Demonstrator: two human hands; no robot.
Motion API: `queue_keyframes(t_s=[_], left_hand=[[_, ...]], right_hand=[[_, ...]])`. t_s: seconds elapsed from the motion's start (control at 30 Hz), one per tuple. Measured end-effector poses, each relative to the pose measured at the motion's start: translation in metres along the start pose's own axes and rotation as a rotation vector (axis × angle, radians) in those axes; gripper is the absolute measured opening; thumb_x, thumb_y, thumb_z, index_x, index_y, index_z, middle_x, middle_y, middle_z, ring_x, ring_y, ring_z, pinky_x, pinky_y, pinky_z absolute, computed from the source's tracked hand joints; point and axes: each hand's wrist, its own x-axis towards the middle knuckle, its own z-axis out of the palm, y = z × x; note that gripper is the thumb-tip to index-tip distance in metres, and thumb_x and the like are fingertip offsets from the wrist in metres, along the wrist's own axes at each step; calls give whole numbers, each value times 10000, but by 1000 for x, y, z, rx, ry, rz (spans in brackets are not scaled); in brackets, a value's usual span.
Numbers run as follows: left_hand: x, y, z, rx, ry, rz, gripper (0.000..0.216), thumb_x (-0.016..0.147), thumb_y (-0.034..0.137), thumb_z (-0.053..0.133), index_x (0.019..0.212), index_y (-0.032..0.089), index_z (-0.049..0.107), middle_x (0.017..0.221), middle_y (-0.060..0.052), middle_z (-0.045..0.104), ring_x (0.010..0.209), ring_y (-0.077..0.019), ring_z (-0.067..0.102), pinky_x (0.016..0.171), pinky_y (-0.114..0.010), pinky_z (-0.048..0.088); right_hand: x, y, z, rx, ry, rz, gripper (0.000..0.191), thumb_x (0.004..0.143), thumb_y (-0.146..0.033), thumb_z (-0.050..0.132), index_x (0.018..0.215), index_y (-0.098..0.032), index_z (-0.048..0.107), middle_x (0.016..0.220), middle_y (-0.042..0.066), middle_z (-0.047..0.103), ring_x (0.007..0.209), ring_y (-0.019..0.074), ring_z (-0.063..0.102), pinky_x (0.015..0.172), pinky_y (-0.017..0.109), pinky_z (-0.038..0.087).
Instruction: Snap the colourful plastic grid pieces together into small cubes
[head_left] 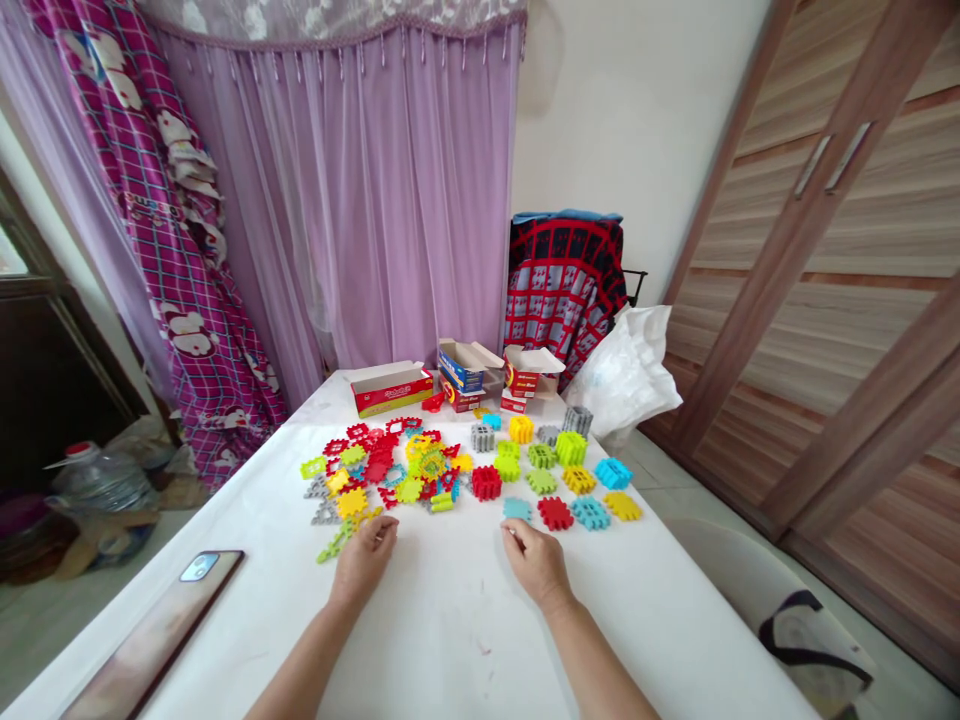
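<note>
Head view: my left hand (365,555) and right hand (538,562) rest on the white worktop (457,625), the fingers of each curled together with nothing showing between them. The tangled heap of notched plastic tiles (381,465) lies beyond my left hand, while sorted ones stand in rows beyond my right; whether I touch the nearest light-blue tile (517,509) I cannot tell. If I pull one piece from the heap, its teeth could catch and drag neighbours along. A careless sweep of my right forearm could push the yellow tile (624,506) off the nearby edge, and a bump could topple the tall grey stack (578,420) at the back. My phone (154,640), close to the left edge, might go too if my left elbow swings wide. The red-and-yellow carton (394,393) carries pale lettering and the blue carton (461,371) has print as well, but it is all too small for me to read.
</note>
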Motion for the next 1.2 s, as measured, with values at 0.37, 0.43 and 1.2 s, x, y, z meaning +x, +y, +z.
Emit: queue_keyframes(t_s=[0.37,0.43,1.2], left_hand=[[30,33,0,361,-31,38,352,895,319,525,1242,259,530,1337,-95,554,1036,-239,647,795,-326,473],[36,35,-2,406,-73,23,293,902,327,512,1178,251,575,1259,-96,614,982,-248,668,766,-339,483],[38,19,13,-401,-58,-252,498,842,579,454,1102,178,592,491,54,547,398,-132,503,428,-226,354]], right_hand=[[-3,11,8,79,-15,33,326,895,-348,420,848,-233,721,600,29,699,535,180,660,540,235,438],[-3,10,7,82,-11,45,335,891,-357,416,840,-228,722,589,31,693,527,179,654,540,236,441],[-6,7,-1,218,-145,49,276,896,-345,460,847,-244,712,644,23,708,534,157,649,546,212,473]])
